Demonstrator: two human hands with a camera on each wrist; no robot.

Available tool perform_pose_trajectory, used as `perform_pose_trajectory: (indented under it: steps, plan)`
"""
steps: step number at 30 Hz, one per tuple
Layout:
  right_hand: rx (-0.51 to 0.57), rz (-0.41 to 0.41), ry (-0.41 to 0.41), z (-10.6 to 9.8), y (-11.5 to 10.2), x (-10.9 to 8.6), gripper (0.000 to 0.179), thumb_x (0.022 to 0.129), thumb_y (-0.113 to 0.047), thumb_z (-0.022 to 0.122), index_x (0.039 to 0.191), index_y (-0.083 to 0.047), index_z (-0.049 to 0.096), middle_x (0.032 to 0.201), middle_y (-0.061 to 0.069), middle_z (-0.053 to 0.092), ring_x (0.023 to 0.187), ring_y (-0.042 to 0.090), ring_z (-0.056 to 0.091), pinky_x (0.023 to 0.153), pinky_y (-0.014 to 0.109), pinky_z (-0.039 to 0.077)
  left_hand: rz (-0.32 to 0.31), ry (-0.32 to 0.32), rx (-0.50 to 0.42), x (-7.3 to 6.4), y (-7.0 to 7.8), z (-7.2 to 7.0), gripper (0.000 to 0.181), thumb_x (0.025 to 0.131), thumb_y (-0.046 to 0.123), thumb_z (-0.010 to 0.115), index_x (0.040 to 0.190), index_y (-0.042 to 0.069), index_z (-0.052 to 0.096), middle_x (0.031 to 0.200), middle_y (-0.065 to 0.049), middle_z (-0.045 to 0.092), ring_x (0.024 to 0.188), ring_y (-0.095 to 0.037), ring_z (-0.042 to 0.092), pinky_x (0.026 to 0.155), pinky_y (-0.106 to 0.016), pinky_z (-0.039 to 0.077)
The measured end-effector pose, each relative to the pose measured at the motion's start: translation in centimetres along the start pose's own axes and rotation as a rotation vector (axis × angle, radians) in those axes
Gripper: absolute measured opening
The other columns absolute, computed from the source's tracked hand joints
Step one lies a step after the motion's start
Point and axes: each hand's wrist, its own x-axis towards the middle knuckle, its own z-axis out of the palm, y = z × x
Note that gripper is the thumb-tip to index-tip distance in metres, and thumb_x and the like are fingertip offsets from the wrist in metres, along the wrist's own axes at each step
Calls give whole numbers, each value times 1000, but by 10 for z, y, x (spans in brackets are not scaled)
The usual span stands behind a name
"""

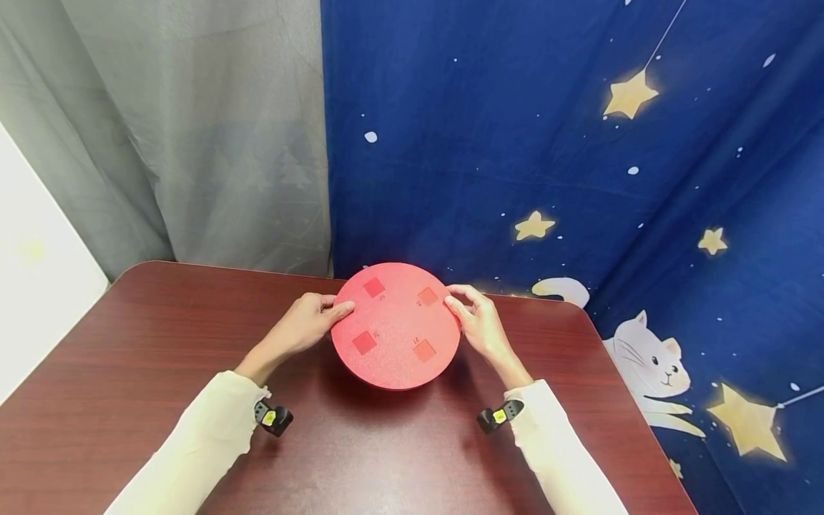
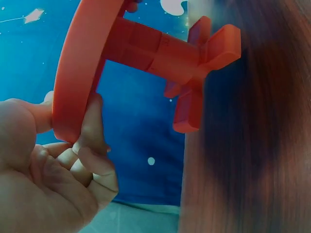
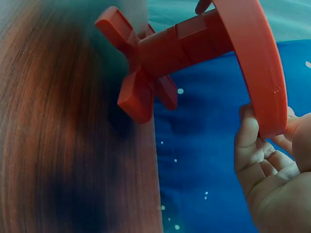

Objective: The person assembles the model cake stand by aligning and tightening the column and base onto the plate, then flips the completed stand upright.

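Note:
Both hands hold a red round-topped toy table by opposite edges of its disc. Four-square recesses aside, its top is flat, with several numbered square hollows. Beneath the disc, a central column runs down to a foot of several splayed arms. My left hand pinches the left edge, thumb on top and fingers underneath. On the right edge, my right hand does the same. In both wrist views the foot appears above the tabletop or close to it; contact cannot be told.
The dark red-brown wooden table spreads below. Behind it hang a grey curtain and a blue curtain with stars and a white cat. Each wrist wears a small black camera on a white sleeve.

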Motion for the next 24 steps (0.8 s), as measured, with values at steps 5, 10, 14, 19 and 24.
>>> perform_pose_trajectory:
  steps: [5,10,14,19,24]
  plan:
    - [26,37,3,4,5,-1,26,96,-15,67,120,-6,68,104,18,72,78,15,72,65,22,57,-35,-5,3,-1,-3,3,40,100,36,60,118,2,70,69,-3,69,67,-27,64,58,-28,48]
    - [61,107,-19,6,8,-3,26,96,-16,66,120,-8,69,94,17,73,70,15,71,60,25,57,-64,-9,1,-1,-6,7,42,100,36,58,120,1,69,65,-3,65,67,-30,64,57,-27,47]
    - [74,147,-31,8,10,-5,26,97,-18,66,121,-9,69,84,12,73,62,14,68,55,27,56,-81,-18,-14,-1,-9,9,46,101,36,58,124,-2,66,66,-3,67,65,-25,65,57,-26,48]
    - [86,173,-39,9,13,-7,26,97,-19,66,120,-9,69,77,9,71,56,14,66,51,27,55,-100,-30,-39,-2,-12,12,49,101,38,57,126,-4,64,68,-4,69,62,-17,64,59,-29,50]
    - [94,188,-44,10,14,-8,26,97,-19,66,121,-8,69,76,9,71,54,14,66,50,29,55,-99,-34,-58,-1,-15,13,48,101,36,57,125,-4,65,67,-4,68,60,-13,62,58,-28,50]
